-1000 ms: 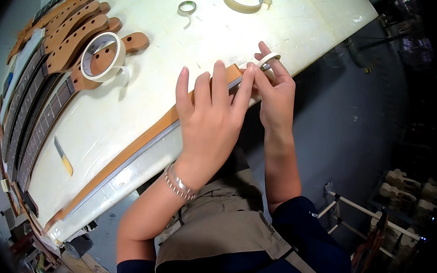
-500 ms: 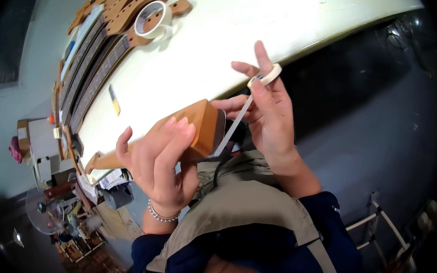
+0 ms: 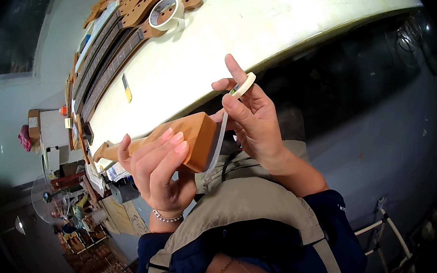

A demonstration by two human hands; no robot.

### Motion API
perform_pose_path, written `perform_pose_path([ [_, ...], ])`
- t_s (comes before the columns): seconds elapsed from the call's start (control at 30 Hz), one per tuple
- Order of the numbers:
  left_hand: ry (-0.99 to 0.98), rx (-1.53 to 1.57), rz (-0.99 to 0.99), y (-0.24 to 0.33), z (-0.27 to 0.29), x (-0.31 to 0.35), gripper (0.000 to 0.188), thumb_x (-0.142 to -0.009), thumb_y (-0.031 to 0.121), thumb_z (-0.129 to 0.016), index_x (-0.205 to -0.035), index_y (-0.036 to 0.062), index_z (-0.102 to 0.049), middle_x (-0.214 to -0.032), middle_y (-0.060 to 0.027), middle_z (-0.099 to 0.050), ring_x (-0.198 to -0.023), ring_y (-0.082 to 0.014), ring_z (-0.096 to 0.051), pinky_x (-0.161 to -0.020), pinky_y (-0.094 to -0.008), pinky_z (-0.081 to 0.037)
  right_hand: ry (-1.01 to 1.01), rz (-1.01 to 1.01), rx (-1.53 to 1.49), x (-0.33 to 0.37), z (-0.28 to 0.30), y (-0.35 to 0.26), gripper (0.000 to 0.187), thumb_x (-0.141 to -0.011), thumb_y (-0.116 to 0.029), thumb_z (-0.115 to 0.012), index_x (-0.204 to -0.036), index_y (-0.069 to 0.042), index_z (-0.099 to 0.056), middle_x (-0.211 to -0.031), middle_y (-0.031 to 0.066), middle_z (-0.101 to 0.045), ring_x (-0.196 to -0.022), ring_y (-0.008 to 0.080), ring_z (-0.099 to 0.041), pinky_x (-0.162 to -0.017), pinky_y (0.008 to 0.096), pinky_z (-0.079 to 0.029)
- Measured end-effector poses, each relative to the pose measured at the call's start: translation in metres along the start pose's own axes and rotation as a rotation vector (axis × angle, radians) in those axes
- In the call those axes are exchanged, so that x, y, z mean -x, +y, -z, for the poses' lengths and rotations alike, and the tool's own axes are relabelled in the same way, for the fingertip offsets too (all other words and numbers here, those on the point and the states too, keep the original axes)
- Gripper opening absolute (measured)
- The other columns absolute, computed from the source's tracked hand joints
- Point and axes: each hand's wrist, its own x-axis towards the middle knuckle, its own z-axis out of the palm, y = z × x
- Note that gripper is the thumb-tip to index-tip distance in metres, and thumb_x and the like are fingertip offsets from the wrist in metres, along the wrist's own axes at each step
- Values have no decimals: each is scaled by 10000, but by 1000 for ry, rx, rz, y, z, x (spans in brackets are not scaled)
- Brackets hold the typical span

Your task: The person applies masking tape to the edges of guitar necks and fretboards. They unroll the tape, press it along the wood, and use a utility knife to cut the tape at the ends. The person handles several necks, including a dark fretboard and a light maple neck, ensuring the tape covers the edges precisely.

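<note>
My left hand (image 3: 156, 165) is wrapped over the butt end of a wooden guitar neck (image 3: 200, 135), fingertips on its smooth brown back; the thumb is mostly hidden below. The neck's far end points left, toward the table edge. In my right hand (image 3: 258, 127) a narrow roll of pale masking tape (image 3: 245, 85) is held near the thumb and fingers, with the index finger stretched out. From the roll a strip of tape (image 3: 222, 134) runs down along the dark fingerboard edge at the butt end. Some right fingers are hidden behind the neck.
Several guitar necks (image 3: 108, 59) lie side by side on the pale table (image 3: 228, 20) at the far left. A wider tape roll (image 3: 167, 13) rests on their headstocks. Nearer lies a yellow-handled cutter (image 3: 127, 91). A metal tube frame (image 3: 384, 229) stands at the right.
My right hand has moved down and left with the roll, closer to the neck. The tape strip, formerly slanting away from the butt end, now lies along it. The view has shifted slightly.
</note>
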Motion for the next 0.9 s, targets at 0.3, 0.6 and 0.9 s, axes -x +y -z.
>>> perform_pose_path([
  [0.3, -10, -12, -36, -2, 15, 0, 421, -625, -50, -600, -994, 152, -582, -973, 15, -624, -955, -177, -609, -1065, -463, -247, -49, -148, -46, -3, -12, 13, 563, -891, -65, -542, -1403, -57, -308, -1117, 19, -502, -800, 45, -505, -720, 175, -424],
  [0.6, 902, 129, -70, -57, 181, -12, 513, -800, 387, -507, -991, -89, -525, -865, -190, -559, -851, -296, -575, -835, -442, -488, -457, 201, 62, -41, -168, 65, 636, -882, -232, -542, -1364, 28, -219, -1107, 155, -397, -780, 196, -582, -728, 304, -531],
  [0.9, 754, 1624, 73, -148, 237, 27, 366, -695, 280, -633, -902, -6, -537, -816, -85, -510, -920, -227, -481, -896, -409, -377, -444, 1052, 508, 16, -237, 64, 491, -719, -251, -617, -1108, 20, -487, -1057, 286, -403, -557, 266, -537, -499, 365, -410],
])
